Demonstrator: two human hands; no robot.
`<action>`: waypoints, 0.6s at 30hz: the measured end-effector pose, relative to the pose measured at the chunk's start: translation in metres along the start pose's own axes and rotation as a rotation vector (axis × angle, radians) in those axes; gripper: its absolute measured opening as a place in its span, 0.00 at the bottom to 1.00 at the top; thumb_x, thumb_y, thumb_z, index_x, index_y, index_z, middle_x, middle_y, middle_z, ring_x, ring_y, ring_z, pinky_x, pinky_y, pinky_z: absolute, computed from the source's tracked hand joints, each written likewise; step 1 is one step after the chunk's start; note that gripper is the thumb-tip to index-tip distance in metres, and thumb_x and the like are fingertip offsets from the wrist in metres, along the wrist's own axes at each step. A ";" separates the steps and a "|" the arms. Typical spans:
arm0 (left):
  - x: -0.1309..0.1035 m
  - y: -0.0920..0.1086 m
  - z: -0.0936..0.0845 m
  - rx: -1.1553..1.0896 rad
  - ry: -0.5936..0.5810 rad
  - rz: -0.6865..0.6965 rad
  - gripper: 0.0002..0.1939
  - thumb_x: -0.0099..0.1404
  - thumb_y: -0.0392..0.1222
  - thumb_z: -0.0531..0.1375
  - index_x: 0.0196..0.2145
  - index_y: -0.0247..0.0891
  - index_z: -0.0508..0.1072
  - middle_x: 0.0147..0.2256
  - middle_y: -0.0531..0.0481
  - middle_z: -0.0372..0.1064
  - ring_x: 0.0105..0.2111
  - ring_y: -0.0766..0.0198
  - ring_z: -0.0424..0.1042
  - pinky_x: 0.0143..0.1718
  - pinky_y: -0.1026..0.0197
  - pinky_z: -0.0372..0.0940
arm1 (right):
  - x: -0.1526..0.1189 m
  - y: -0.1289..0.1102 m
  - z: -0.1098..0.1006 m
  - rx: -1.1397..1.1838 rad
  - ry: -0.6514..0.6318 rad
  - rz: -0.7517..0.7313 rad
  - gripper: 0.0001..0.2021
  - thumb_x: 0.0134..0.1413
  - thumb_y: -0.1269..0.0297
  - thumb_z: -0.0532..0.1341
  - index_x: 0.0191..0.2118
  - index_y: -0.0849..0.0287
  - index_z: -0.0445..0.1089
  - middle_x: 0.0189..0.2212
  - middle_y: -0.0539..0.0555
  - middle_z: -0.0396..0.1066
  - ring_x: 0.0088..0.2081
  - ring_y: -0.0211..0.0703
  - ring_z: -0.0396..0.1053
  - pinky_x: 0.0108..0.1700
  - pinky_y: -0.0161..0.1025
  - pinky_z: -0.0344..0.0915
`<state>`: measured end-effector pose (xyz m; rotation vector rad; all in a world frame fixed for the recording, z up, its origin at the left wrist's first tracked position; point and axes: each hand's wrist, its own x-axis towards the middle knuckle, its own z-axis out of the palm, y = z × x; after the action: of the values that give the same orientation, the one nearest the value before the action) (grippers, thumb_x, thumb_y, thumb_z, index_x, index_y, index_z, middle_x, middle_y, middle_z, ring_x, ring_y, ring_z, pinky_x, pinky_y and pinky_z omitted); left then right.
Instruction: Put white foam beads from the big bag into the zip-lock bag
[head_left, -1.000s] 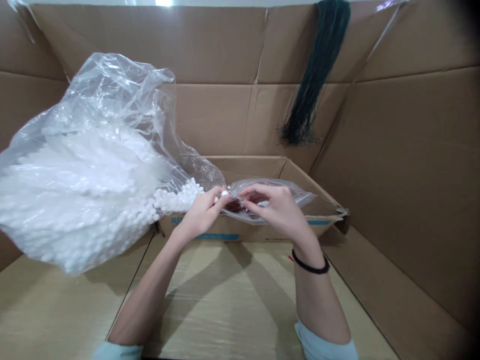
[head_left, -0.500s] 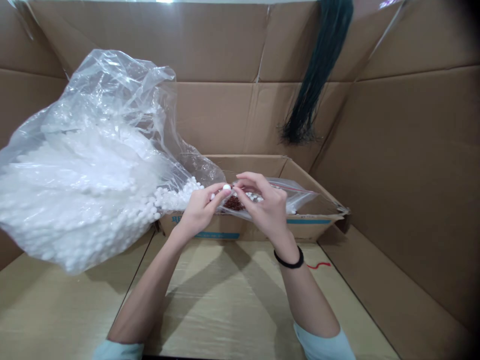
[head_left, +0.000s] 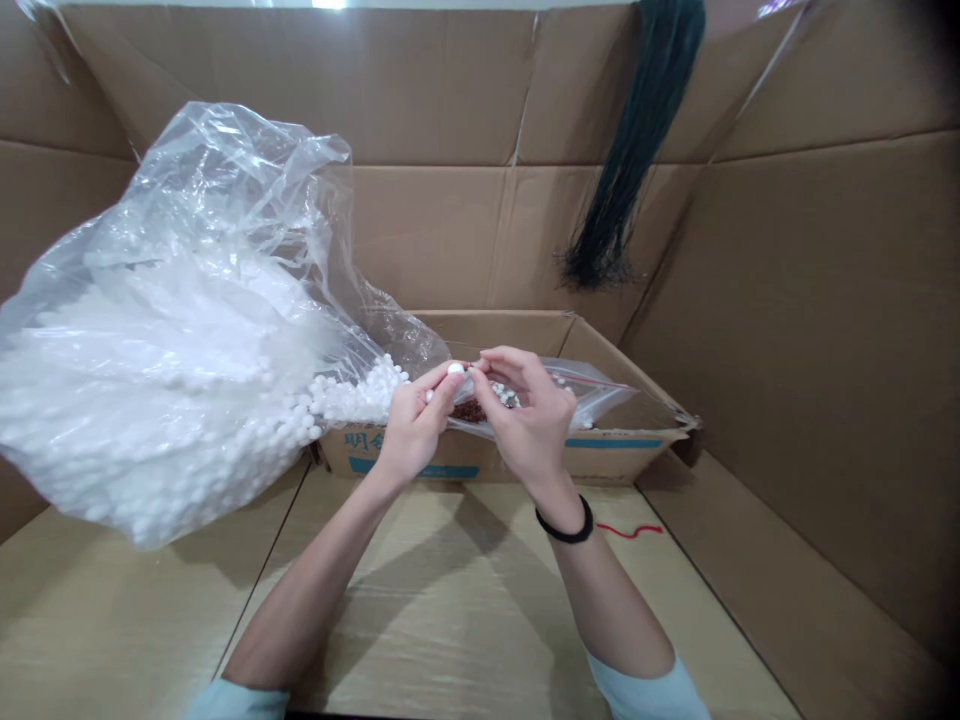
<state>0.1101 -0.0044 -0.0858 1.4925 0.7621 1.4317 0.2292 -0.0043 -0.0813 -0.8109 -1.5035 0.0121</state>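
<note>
Between thumb and forefinger, my left hand (head_left: 415,425) pinches a small white ball (head_left: 455,370). A second white ball shows by its curled fingers. Close on the right, my right hand (head_left: 534,408) is closed in a pinch at the ball's side. A tiny dark thing shows at its fingertips, too small to name. Below both hands, a clear zip bag (head_left: 600,385) lies in an open cardboard box (head_left: 510,463). Reddish-brown bits (head_left: 469,411) and small white-and-dark pieces (head_left: 508,396) show in that bag, partly covered by my hands.
A large clear plastic bag (head_left: 157,400) full of white balls bulges on the left, its mouth spilling toward the box. Dark green strands (head_left: 630,160) hang at the back right. Tall cardboard walls (head_left: 435,80) surround the table (head_left: 420,600). A red string (head_left: 630,532) lies at right.
My left hand has shifted slightly right and turned a little, still holding the white ball. My right wrist has moved slightly left, uncovering more of the red string.
</note>
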 end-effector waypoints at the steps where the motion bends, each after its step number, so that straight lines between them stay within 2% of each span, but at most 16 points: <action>1: 0.000 0.000 0.000 -0.001 -0.002 0.002 0.19 0.62 0.53 0.54 0.40 0.35 0.71 0.19 0.59 0.39 0.18 0.74 0.39 0.16 0.66 0.39 | 0.000 0.000 0.000 -0.014 -0.001 -0.027 0.08 0.53 0.68 0.59 0.40 0.55 0.67 0.34 0.49 0.75 0.34 0.37 0.74 0.40 0.35 0.73; 4: 0.000 -0.001 -0.001 0.044 0.004 0.018 0.18 0.62 0.53 0.54 0.38 0.36 0.71 0.18 0.59 0.41 0.18 0.74 0.40 0.17 0.66 0.39 | -0.001 -0.001 0.000 -0.072 -0.004 -0.095 0.07 0.54 0.69 0.59 0.39 0.54 0.68 0.34 0.49 0.75 0.34 0.36 0.74 0.39 0.35 0.73; 9: 0.000 -0.001 -0.003 0.057 0.025 0.035 0.17 0.62 0.54 0.54 0.32 0.36 0.70 0.18 0.59 0.41 0.17 0.74 0.41 0.17 0.66 0.40 | -0.003 -0.001 0.003 -0.123 -0.004 -0.089 0.06 0.55 0.66 0.57 0.39 0.54 0.68 0.34 0.50 0.75 0.33 0.37 0.74 0.38 0.36 0.73; 15: 0.002 0.003 -0.004 0.028 0.007 0.038 0.19 0.62 0.53 0.54 0.39 0.35 0.71 0.18 0.59 0.41 0.17 0.74 0.41 0.16 0.66 0.40 | -0.002 -0.004 0.002 -0.110 0.001 -0.135 0.06 0.56 0.69 0.57 0.40 0.54 0.68 0.35 0.50 0.75 0.35 0.37 0.73 0.40 0.35 0.72; 18: 0.002 0.006 -0.006 0.041 0.005 0.021 0.20 0.61 0.53 0.55 0.41 0.33 0.71 0.17 0.60 0.41 0.17 0.74 0.42 0.16 0.67 0.40 | -0.001 -0.005 -0.001 -0.046 -0.039 -0.072 0.07 0.56 0.68 0.57 0.41 0.54 0.68 0.37 0.51 0.75 0.36 0.37 0.73 0.41 0.36 0.72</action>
<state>0.1032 -0.0036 -0.0797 1.5321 0.7856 1.4438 0.2273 -0.0089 -0.0791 -0.7969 -1.5743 -0.0611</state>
